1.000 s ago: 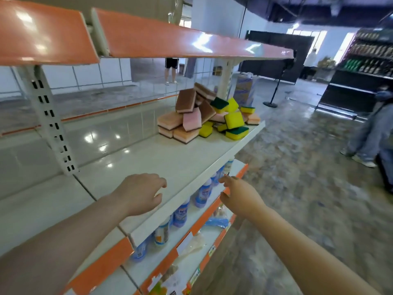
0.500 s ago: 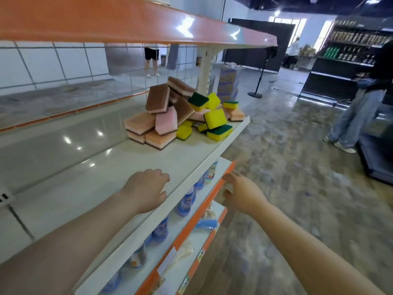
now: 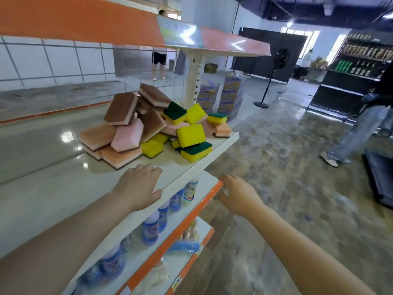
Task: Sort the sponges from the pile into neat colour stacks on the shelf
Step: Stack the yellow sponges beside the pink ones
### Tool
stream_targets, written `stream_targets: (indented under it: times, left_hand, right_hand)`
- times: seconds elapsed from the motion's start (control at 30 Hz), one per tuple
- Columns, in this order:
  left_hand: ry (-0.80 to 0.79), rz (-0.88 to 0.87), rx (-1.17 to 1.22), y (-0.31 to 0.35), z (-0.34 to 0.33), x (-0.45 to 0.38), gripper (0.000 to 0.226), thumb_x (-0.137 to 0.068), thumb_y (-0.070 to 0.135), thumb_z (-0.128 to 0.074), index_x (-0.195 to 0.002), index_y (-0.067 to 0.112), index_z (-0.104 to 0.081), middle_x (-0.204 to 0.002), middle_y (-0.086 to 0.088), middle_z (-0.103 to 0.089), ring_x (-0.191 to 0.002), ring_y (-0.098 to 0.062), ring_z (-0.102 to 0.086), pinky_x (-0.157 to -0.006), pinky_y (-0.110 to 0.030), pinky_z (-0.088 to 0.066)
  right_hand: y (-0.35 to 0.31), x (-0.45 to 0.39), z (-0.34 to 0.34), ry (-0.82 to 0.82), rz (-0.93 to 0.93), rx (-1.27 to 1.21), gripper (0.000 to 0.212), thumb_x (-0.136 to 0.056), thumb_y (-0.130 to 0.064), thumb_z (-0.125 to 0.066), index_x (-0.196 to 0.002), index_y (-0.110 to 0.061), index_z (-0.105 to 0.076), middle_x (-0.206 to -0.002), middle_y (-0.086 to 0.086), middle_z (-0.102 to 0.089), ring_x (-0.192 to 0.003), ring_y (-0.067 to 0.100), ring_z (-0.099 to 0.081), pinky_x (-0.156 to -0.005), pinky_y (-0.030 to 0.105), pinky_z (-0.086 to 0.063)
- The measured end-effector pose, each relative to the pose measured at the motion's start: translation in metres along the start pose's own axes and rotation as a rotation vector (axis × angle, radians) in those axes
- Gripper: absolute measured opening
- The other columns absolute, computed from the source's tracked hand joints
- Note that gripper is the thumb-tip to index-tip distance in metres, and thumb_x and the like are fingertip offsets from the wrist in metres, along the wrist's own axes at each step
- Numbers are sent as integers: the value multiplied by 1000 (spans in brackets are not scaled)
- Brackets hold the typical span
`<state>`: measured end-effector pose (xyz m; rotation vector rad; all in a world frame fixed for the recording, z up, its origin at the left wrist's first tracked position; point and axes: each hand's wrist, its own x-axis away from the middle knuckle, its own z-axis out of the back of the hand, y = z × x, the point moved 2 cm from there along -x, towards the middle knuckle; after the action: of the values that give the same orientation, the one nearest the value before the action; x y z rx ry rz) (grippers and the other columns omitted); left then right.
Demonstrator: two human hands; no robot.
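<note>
**Both hands empty, pile unsorted**

The left hand (image 3: 138,186) rests on the white shelf (image 3: 63,194) near its front lip, fingers loosely curled and holding nothing, likely placed to reach straight into the heap just beyond it. The right hand (image 3: 236,193) hangs off the shelf's edge in front of the lower orange rail (image 3: 200,204), also loose and empty. The sponge pile (image 3: 148,126) sits near the shelf's far end, a jumble of tilted pink-and-brown sponges (image 3: 121,108) on the left and yellow-and-green sponges (image 3: 196,151) on the right. No stack is begun. Blue-labelled bottles (image 3: 152,227) stand on the shelf below.
</note>
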<state>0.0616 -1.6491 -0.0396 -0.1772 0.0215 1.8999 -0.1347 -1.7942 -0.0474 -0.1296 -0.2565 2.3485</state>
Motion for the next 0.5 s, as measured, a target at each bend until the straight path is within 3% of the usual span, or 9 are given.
stream_targets:
  times: [0.3, 0.5]
  left_hand:
    - [38, 117, -28, 18, -5, -62, 56, -88, 52, -47, -130, 16, -38, -128, -3, -44, -119, -22, -42, -96, -31, -36]
    - [101, 137, 24, 11, -3, -108, 63, -85, 52, -53, -134, 15, -36, -131, -4, -44, -124, -23, -41, -94, -33, -36]
  right_hand:
    - [47, -53, 2, -31, 53, -18, 54, -90, -31, -52, -140, -17, -36, -139, 3, -43, -122, 22, -46, -95, 34, -45]
    - [59, -94, 3, 1, 67, -54, 53, -89, -29, -52, -138, -16, -39, -134, 4, -46, -116, 23, -48, -89, 35, -46]
